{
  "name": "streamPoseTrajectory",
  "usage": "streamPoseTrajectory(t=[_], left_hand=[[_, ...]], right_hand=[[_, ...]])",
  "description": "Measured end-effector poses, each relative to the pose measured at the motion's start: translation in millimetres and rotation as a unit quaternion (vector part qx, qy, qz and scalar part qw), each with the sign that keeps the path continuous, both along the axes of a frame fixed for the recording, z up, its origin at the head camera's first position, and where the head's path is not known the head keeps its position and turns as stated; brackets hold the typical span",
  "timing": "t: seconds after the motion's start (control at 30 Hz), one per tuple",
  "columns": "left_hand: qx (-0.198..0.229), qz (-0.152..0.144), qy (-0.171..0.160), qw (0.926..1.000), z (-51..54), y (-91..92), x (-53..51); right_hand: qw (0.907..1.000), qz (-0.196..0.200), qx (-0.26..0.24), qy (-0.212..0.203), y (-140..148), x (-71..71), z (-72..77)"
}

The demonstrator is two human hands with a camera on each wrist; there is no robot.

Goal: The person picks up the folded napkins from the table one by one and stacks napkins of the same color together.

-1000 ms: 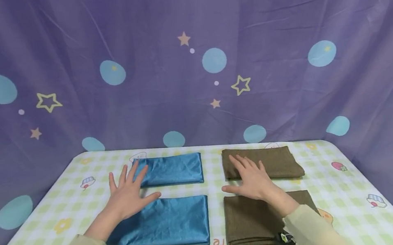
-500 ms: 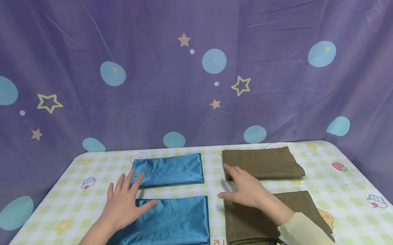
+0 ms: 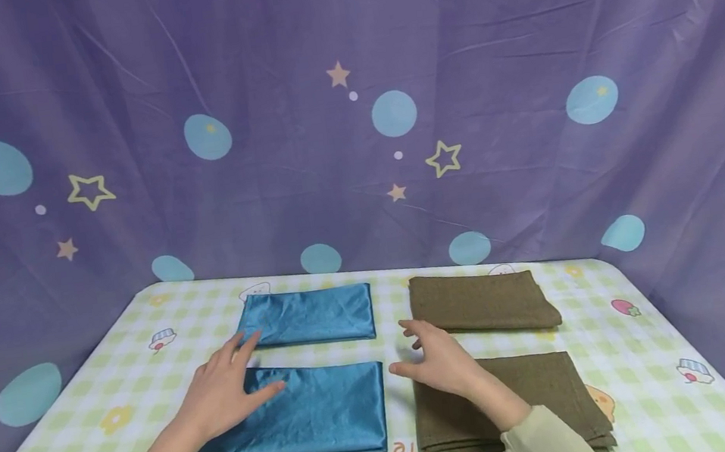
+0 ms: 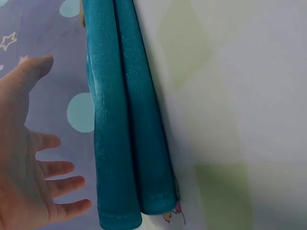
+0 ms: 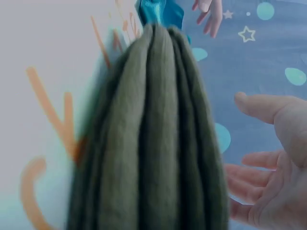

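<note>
Two folded blue satin cloths lie on the left, a far one (image 3: pixel 319 316) and a near one (image 3: pixel 319 415). Two folded brown cloths lie on the right, one far (image 3: pixel 482 302) and one near (image 3: pixel 522 396). My left hand (image 3: pixel 219 394) hovers above the left part of the near blue cloth, fingers spread, holding nothing. Over the near brown cloth's upper left corner is my right hand (image 3: pixel 445 360), fingers loosely bent and empty. The left wrist view shows the blue folds (image 4: pixel 115 120) beside the hand (image 4: pixel 29 167); the right wrist view shows brown folds (image 5: pixel 158 134) beside the hand (image 5: pixel 273 167).
The table wears a green and white checked cover (image 3: pixel 113 366) with printed flowers and lettering. Behind it and along both sides hangs a purple curtain (image 3: pixel 305 210) with stars and blue dots. A strip of cover separates the blue cloths from the brown ones.
Both hands have drawn back toward the near edge and a little to the left, off the far cloths. The right fingers are more bent than before. The cloths have stayed in place.
</note>
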State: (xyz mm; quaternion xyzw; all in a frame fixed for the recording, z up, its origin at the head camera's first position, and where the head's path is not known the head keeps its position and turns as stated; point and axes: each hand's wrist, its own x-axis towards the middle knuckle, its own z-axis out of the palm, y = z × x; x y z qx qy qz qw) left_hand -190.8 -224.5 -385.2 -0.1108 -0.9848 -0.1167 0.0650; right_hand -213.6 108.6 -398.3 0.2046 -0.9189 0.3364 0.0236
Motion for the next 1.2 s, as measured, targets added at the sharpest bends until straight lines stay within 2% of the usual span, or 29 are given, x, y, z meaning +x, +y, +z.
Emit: streamPoseTrajectory(t=[0.3,0.53,0.77,0.93,1.07,1.2], left_hand=[[0.025,0.030,-0.031,0.9988,-2.4,-9.8,4.8],[0.041,0.035,-0.042,0.9977,-2.0,-15.1,9.0],[0.056,0.042,-0.079,0.9944,-1.1,-21.6,11.9],[0.069,0.042,-0.099,0.9918,-0.4,-26.7,12.5],[0.071,0.042,-0.096,0.9920,-2.5,-30.8,12.6],[0.075,0.042,-0.092,0.9920,-5.6,-33.7,12.3]], right_hand=[[0.9973,0.016,-0.041,-0.059,-9,5.0,-1.3],[0.9921,0.020,-0.074,-0.099,-15,7.9,-1.5],[0.9869,0.012,-0.093,-0.131,-23,14.0,-2.5],[0.9752,0.018,-0.136,-0.173,-27,17.2,-2.8],[0.9640,0.012,-0.167,-0.207,-31,20.9,-2.0],[0.9597,0.003,-0.172,-0.222,-34,23.2,-2.3]])
